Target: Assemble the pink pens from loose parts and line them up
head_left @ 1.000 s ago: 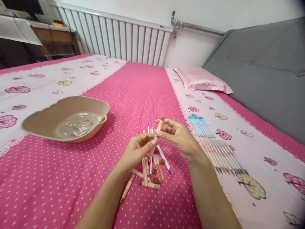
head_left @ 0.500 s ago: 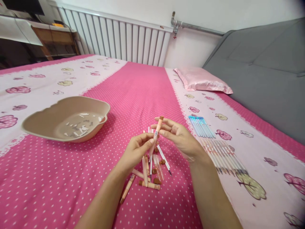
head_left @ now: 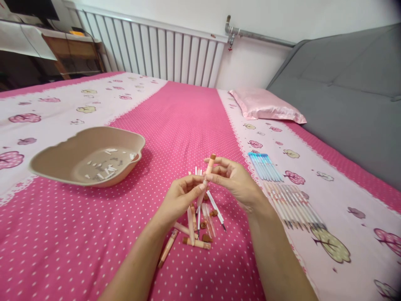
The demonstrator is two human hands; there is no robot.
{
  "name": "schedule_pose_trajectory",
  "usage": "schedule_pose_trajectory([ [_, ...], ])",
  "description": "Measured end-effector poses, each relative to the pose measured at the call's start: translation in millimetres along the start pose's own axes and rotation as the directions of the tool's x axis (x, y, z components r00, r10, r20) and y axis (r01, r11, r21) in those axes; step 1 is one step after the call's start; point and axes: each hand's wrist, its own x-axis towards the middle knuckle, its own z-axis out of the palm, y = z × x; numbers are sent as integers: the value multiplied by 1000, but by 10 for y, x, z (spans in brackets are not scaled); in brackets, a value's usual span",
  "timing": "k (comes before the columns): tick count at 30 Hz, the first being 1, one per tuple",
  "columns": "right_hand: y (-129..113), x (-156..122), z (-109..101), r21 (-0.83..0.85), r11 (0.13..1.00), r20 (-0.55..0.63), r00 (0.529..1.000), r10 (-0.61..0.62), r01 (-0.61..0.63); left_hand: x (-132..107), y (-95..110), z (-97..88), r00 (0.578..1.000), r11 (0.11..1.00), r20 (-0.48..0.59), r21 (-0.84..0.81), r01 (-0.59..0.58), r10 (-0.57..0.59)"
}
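Note:
Both hands are closed on one pen (head_left: 210, 165), peach with a brown end, tilted above the bed. My left hand (head_left: 184, 195) pinches its lower part between thumb and fingers. Higher up, my right hand (head_left: 233, 180) grips the peach section just under the brown end. Below the hands lies a loose pile of pen parts: a white refill (head_left: 215, 209) with a dark tip, clear tubes (head_left: 209, 219), small brown caps (head_left: 206, 238) and peach barrels (head_left: 196, 243). Another peach and brown piece (head_left: 168, 248) rests near my left forearm. My hands hide part of the pile.
A beige basin (head_left: 72, 152) at the left holds small white pieces. To the right lie a row of blue pens (head_left: 265, 166) and a row of pale, dark-tipped pens (head_left: 294, 207). Farther back are a pink pillow (head_left: 266, 105) and a grey headboard (head_left: 344, 88).
My right thumb and fingers have shifted slightly down the pen, closer to my left fingertips. My left hand has barely moved; the pile, basin and pen rows look the same.

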Motion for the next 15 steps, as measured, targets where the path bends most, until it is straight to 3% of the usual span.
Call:
schedule_pose_trajectory([
  [10,5,11,31,-58,998,-16,1000,12,-13,27,-66,-31,997,999,-79,-42,23,-26],
  [15,0,6,11,39,999,14,1000,4,-4,-8,7,0,999,999,4,-8,48,-48],
])
